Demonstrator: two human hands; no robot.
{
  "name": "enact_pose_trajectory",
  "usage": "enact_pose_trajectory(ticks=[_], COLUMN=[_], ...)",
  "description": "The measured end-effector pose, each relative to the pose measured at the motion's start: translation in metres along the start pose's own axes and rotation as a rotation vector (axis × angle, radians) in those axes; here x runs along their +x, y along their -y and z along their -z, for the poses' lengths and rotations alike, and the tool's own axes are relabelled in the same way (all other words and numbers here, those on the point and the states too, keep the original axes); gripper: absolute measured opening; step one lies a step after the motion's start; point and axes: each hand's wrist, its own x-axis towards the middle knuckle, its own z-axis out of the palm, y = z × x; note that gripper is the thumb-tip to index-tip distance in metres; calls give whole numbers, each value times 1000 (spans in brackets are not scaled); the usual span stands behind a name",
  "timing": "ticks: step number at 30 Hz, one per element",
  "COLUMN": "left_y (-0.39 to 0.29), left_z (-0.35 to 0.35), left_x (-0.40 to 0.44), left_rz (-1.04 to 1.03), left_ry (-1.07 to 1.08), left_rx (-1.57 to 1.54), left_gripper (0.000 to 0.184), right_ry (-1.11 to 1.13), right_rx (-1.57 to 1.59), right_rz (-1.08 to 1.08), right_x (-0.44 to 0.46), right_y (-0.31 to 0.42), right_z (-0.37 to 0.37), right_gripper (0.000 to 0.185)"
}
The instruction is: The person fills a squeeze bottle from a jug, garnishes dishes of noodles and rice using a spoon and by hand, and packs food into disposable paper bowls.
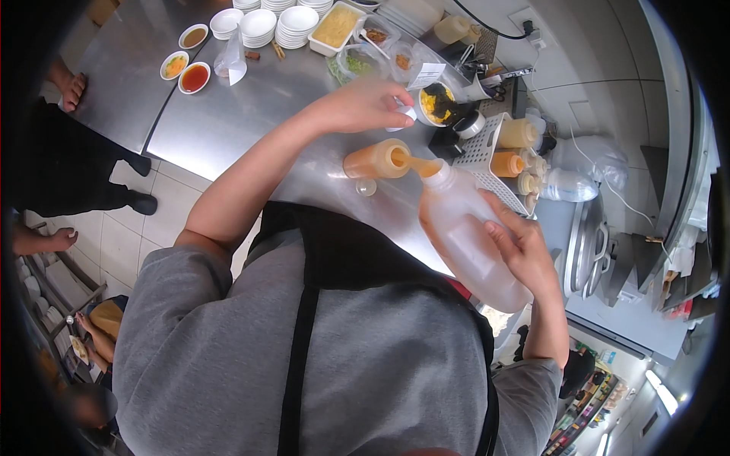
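Observation:
My right hand [521, 243] grips a large translucent plastic jug [475, 232] by its side, with its neck tipped toward a squeeze bottle [371, 161]. Orange sauce [417, 164] runs from the jug's mouth into the bottle's uncapped opening. That bottle stands on the steel table [251, 137] and holds orange sauce. Above it, my left hand [363, 106] is closed with a white cap [403, 118] between its fingers. A small clear round piece [366, 187] lies beside the bottle.
A white basket [487, 152] of sauce bottles stands at right. Behind are a bowl of yellow and black food [437, 104], a tub of yellow food [334, 29], stacked white dishes [296, 23] and three sauce bowls [195, 77]. Another person's hand [74, 91] is at left.

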Motion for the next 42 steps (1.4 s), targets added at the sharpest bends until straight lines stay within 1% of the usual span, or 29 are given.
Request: enact_pose_trajectory(ticks=[3, 13, 15, 21, 26, 29, 30, 31, 32, 34, 35, 37, 39, 40, 41, 42], left_y=[-1, 3, 3, 6, 7, 0, -2, -5, -10, -21, -25, -36, -51, -58, -64, -69], left_z=[0, 1, 1, 0, 1, 3, 3, 3, 3, 1, -2, -11, -20, -25, -28, -29], left_x=[-1, 0, 0, 2, 1, 0, 0, 0, -1, 0, 1, 4, 7, 9, 11, 14], left_rz=[1, 13, 17, 31, 48, 77, 96, 114, 115, 88, 86, -12, -26, -30, -57, -67], left_ry=[1, 20, 18, 26, 43, 83, 114, 143, 142, 240, 245, 272, 264, 238, 200, 218], left_rx=[-13, -33, -34, -63, -94, -174, -268, -362, -357, -414, -404, -316, -229, -160, -121, -106], left_gripper=[34, 34, 34, 32, 30, 30, 31, 32, 32, 32, 32, 45, 45, 45, 47, 47], right_ry=[24, 11, -5, 39, 41, 2, -26, -27, -35, -48, -71, -121, -115, -137, -209, -280], right_rx=[20, 35, 21, 5, 16, 52, 65, 66, 110, 161, 193, 234, 318, 327, 354, 381], right_rz=[-57, -19, 19, -31, -9, 35, 68, 69, 44, 23, -14, -53, -149, -153, -129, -104], right_x=[2, 9, 10, 14, 16, 16, 15, 14, 13, 9, 6, 0, -6, -9, -10, -12], right_y=[4, 3, 2, 4, 0, -9, -13, -15, -17, -20, -21, -22, -19, -20, -22, -23], right_z=[1, -4, -5, -3, -5, -12, -14, -15, -17, -19, -21, -21, -21, -25, -30, -34], right_gripper=[39, 39, 39, 39, 40, 40, 40, 40, 39, 39, 39, 39, 39, 39, 39, 39])
